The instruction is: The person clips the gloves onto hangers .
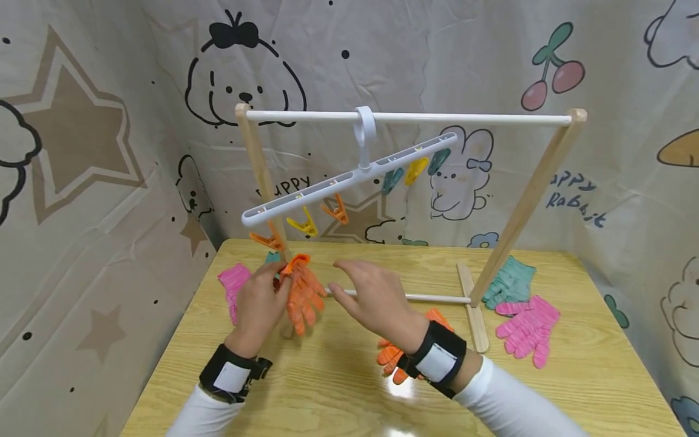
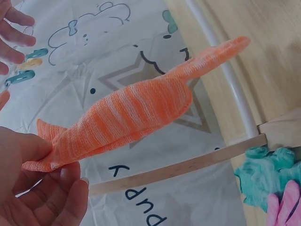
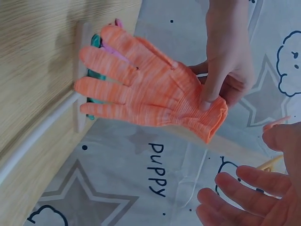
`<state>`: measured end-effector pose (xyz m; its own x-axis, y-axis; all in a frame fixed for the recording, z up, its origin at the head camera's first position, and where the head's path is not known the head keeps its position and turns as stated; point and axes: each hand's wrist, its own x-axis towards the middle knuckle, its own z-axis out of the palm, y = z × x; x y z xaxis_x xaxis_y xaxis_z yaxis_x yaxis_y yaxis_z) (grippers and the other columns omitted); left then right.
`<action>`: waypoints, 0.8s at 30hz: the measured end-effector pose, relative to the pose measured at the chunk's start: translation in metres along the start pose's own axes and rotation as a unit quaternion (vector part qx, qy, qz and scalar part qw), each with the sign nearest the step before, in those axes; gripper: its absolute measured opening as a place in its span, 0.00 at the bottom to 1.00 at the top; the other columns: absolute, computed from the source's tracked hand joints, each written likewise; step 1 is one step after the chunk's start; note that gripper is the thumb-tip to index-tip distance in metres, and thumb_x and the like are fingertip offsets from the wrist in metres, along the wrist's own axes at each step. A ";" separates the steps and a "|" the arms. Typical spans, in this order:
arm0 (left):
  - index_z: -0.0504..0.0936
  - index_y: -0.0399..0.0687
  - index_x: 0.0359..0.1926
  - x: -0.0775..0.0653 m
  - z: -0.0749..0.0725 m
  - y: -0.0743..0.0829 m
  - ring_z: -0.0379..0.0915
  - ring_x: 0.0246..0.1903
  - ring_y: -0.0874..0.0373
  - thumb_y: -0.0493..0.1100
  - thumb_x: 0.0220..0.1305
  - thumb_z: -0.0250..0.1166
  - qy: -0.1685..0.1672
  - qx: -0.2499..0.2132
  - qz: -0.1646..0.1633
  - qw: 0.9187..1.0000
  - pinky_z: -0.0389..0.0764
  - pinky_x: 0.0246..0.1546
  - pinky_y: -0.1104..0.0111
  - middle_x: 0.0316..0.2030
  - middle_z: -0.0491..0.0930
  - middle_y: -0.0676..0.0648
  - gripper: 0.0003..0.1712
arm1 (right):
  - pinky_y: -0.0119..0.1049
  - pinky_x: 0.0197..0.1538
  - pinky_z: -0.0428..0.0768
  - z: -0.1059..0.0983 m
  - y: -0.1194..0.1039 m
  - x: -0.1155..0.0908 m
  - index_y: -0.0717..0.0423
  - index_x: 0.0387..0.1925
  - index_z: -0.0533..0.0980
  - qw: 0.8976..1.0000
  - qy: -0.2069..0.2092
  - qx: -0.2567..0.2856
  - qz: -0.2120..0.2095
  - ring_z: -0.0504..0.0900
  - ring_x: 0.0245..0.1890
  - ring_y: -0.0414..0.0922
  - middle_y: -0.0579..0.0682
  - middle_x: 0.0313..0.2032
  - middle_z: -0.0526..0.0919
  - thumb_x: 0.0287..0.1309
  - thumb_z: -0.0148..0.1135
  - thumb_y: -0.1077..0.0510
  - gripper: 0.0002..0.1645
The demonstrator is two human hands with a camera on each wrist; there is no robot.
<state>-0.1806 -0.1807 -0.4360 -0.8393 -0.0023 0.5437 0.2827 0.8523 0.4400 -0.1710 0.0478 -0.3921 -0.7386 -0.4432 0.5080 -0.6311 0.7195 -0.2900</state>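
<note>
My left hand (image 1: 259,303) pinches the cuff of an orange striped knit glove (image 1: 304,297), which hangs fingers-down below the left end of a white clip hanger (image 1: 333,184). In the right wrist view, the left thumb presses on the cuff of the glove (image 3: 150,84). My right hand (image 1: 377,294) is held beside the glove, fingers spread and holding nothing. Two orange clips and a yellow clip (image 1: 303,223) dangle from the hanger's left half. Teal clips and another yellow clip (image 1: 417,170) hang from its right half. The hanger hooks over a white rail (image 1: 464,118).
Wooden posts (image 1: 524,212) carry the rail on the table (image 1: 306,394). A pink glove (image 1: 528,328) and a teal glove (image 1: 510,282) lie at the right. Another orange glove (image 1: 390,355) lies partly under my right wrist. Further pink (image 1: 235,285) and teal pieces lie at the left.
</note>
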 end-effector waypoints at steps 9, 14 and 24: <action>0.86 0.34 0.47 0.001 -0.007 -0.003 0.74 0.20 0.56 0.38 0.63 0.68 0.014 0.000 0.008 1.000 0.70 0.17 0.69 0.29 0.84 0.41 0.13 | 0.39 0.38 0.87 0.002 -0.017 0.013 0.55 0.57 0.80 1.000 0.008 0.009 -0.028 0.89 0.49 0.47 0.51 0.52 0.88 0.66 0.65 0.46 0.24; 0.86 0.34 0.47 0.000 -0.008 -0.004 0.74 0.20 0.55 0.37 0.63 0.68 0.019 0.000 0.006 1.000 0.70 0.17 0.69 0.27 0.83 0.42 0.13 | 0.39 0.33 0.86 0.003 -0.025 0.017 0.55 0.59 0.79 0.999 0.013 0.015 -0.028 0.89 0.48 0.47 0.52 0.52 0.88 0.66 0.65 0.47 0.25; 0.86 0.33 0.46 0.001 -0.015 -0.004 0.78 0.22 0.51 0.38 0.63 0.68 0.035 0.003 0.001 0.999 0.73 0.17 0.64 0.30 0.85 0.39 0.13 | 0.33 0.29 0.83 0.003 -0.039 0.029 0.56 0.62 0.77 0.998 0.031 0.037 -0.038 0.90 0.42 0.45 0.52 0.53 0.88 0.68 0.63 0.47 0.27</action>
<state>-0.1761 -0.1919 -0.4269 -0.8042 -0.0369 0.5932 0.2809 0.8559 0.4342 -0.1682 0.0053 -0.3689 -0.6738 -0.4586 0.5794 -0.7016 0.6432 -0.3068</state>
